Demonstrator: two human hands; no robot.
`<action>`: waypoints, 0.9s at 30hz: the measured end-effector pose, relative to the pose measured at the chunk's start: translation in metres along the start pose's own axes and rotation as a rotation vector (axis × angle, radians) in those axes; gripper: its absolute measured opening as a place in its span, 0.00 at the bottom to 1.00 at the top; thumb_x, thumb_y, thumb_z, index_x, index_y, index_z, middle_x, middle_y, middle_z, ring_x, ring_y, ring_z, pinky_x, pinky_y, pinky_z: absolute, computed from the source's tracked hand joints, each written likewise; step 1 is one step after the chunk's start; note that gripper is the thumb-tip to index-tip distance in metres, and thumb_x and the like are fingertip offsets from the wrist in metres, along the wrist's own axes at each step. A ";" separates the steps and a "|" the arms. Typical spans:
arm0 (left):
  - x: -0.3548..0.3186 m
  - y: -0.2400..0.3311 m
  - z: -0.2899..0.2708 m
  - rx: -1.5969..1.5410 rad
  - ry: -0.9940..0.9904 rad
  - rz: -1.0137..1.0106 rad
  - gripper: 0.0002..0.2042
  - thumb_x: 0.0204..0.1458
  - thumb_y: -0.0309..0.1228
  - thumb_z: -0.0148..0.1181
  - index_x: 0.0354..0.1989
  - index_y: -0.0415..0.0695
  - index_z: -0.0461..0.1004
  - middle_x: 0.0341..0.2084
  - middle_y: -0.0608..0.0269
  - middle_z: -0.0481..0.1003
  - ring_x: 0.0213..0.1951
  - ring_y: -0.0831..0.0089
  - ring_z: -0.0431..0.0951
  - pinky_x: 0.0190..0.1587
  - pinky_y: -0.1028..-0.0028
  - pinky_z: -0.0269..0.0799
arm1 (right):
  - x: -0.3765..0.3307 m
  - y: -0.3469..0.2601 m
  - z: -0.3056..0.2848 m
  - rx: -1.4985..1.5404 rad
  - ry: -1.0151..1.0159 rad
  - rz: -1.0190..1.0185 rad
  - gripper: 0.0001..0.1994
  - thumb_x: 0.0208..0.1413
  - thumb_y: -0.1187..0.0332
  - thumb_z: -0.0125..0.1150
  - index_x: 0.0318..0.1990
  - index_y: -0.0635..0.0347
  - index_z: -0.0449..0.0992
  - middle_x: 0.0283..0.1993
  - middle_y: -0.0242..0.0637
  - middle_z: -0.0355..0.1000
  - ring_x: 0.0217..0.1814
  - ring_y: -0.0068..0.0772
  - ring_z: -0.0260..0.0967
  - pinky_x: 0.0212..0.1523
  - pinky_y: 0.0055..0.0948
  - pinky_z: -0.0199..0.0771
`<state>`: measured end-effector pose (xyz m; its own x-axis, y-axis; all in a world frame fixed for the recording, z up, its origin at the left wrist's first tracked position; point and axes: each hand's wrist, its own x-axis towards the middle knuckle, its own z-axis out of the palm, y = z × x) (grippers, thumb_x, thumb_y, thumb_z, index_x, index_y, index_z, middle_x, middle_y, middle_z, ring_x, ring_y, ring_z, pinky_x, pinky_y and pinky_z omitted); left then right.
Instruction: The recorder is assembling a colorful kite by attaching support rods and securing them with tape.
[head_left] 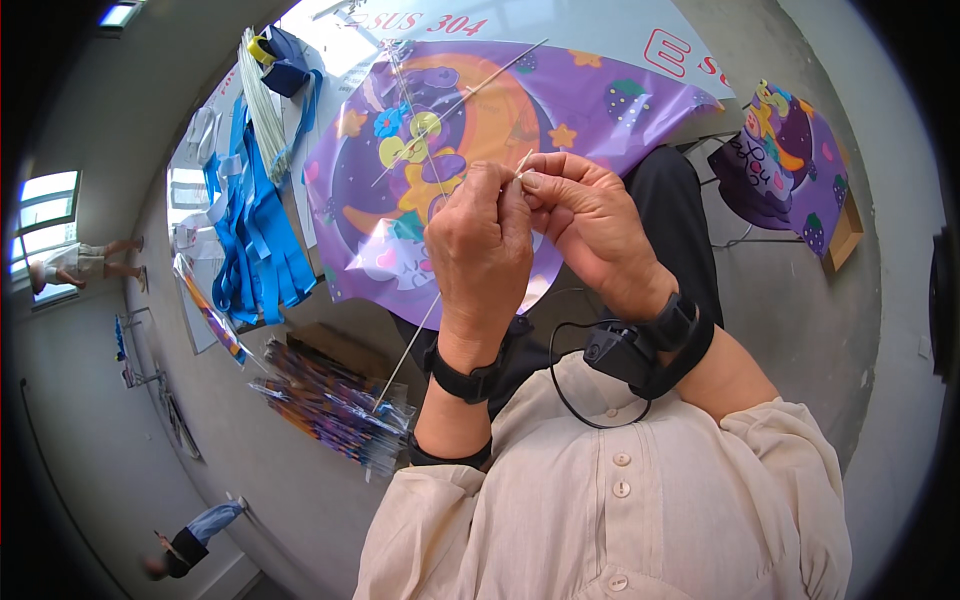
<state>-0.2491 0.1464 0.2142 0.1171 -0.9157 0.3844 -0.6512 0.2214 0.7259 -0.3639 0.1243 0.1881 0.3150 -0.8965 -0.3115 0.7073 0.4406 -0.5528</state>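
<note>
One thin pale stick (525, 158) | left hand (478, 250), right hand (597, 228) both pinching it | glossy purple sheet (585, 105) beneath, curved-edged | flat blue straps (262, 255)

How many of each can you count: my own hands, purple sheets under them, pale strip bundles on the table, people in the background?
Own hands: 2, left hand and right hand
Purple sheet under them: 1
Pale bundle: 1
Background people: 2
Total: 6
</note>
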 end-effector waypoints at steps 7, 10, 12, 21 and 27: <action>-0.003 0.007 -0.004 -0.025 0.018 -0.031 0.02 0.49 0.21 0.54 0.27 0.39 0.69 0.19 0.54 0.71 0.22 0.57 0.71 0.27 0.66 0.64 | 0.001 -0.002 0.003 -0.085 -0.038 -0.085 0.06 0.53 0.74 0.58 0.38 0.64 0.73 0.30 0.32 0.73 0.30 0.17 0.69 0.32 0.16 0.70; -0.003 0.009 -0.008 0.001 0.049 -0.025 0.02 0.49 0.21 0.54 0.27 0.39 0.69 0.20 0.55 0.71 0.22 0.58 0.71 0.25 0.67 0.64 | -0.002 -0.009 0.005 -0.355 -0.001 -0.206 0.07 0.53 0.74 0.59 0.38 0.65 0.73 0.29 0.32 0.74 0.28 0.16 0.70 0.30 0.16 0.70; -0.002 0.010 -0.011 0.017 0.045 -0.017 0.02 0.49 0.21 0.55 0.27 0.38 0.69 0.20 0.55 0.71 0.22 0.58 0.72 0.24 0.67 0.64 | -0.002 -0.010 0.006 -0.486 0.021 -0.262 0.07 0.52 0.74 0.60 0.38 0.66 0.72 0.29 0.33 0.75 0.28 0.16 0.71 0.29 0.15 0.70; -0.002 0.007 -0.014 0.156 -0.034 0.068 0.01 0.48 0.22 0.55 0.28 0.39 0.70 0.21 0.54 0.72 0.24 0.57 0.73 0.24 0.66 0.66 | -0.003 -0.011 0.007 -0.459 0.021 -0.272 0.06 0.50 0.75 0.61 0.35 0.65 0.73 0.28 0.35 0.76 0.28 0.18 0.72 0.27 0.15 0.70; -0.002 0.007 -0.013 0.163 -0.048 0.097 0.02 0.46 0.21 0.55 0.28 0.40 0.71 0.22 0.55 0.72 0.24 0.57 0.73 0.24 0.65 0.67 | -0.003 -0.010 0.006 -0.462 0.019 -0.283 0.05 0.50 0.75 0.61 0.35 0.64 0.74 0.27 0.35 0.75 0.28 0.18 0.72 0.26 0.15 0.70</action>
<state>-0.2443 0.1536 0.2255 0.0149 -0.9086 0.4175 -0.7710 0.2554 0.5834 -0.3678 0.1218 0.1996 0.1386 -0.9839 -0.1127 0.4092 0.1605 -0.8982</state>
